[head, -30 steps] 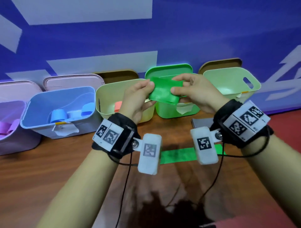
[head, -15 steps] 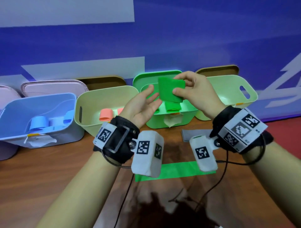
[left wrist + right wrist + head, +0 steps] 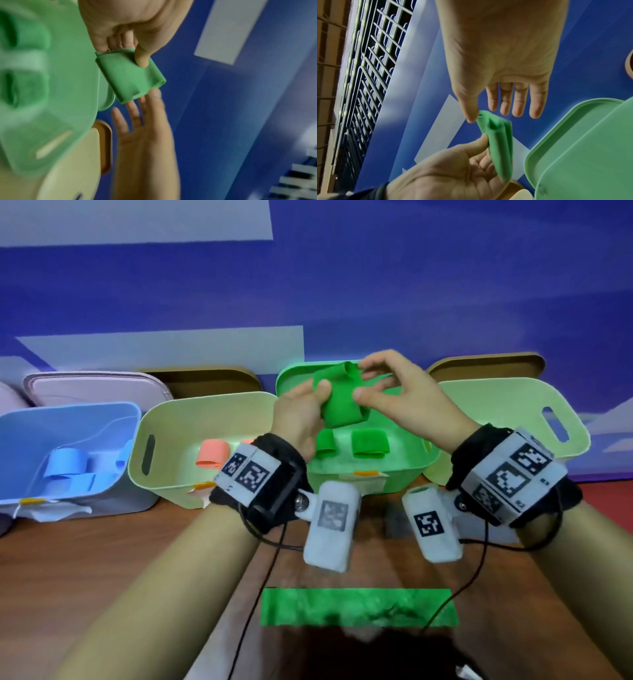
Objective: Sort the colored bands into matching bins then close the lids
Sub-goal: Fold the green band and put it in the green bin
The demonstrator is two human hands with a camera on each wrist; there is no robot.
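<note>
Both hands are working above the green bin [image 3: 404,474], which is sitting at about 12 o'clock on the wooden table [image 3: 102,559]. The left hand [image 3: 298,412] is pinching a folded green band [image 3: 342,402] between thumb and curled fingers, as the left wrist view is showing plainly. The right hand [image 3: 394,395] is hovering at the band's 3 o'clock side with its fingers [image 3: 520,102] extended and spread; its thumb tip is meeting the band's upper edge, with no closed grasp showing. The band is hanging in the air over the open bin, not inside it.

Two more folded green bands [image 3: 370,443] are lying on the bin's floor. The green lid [image 3: 291,374] is standing behind the bin against the blue wall [image 3: 411,285]. A long flat green band [image 3: 356,607] is lying on the table at 6 o'clock, near the person, well apart from the bins.

At 10 o'clock a pale yellow bin [image 3: 205,409] is holding orange bands [image 3: 212,457]. At 9 o'clock a blue bin [image 3: 68,416] is holding blue bands [image 3: 68,463]. At 2 o'clock a second pale bin [image 3: 513,405] is standing open; its contents are hidden. Brown lids [image 3: 486,368] and a pink lid [image 3: 96,388] are leaning behind the row. Both wrists are wearing black straps with white tagged camera units [image 3: 332,529].
</note>
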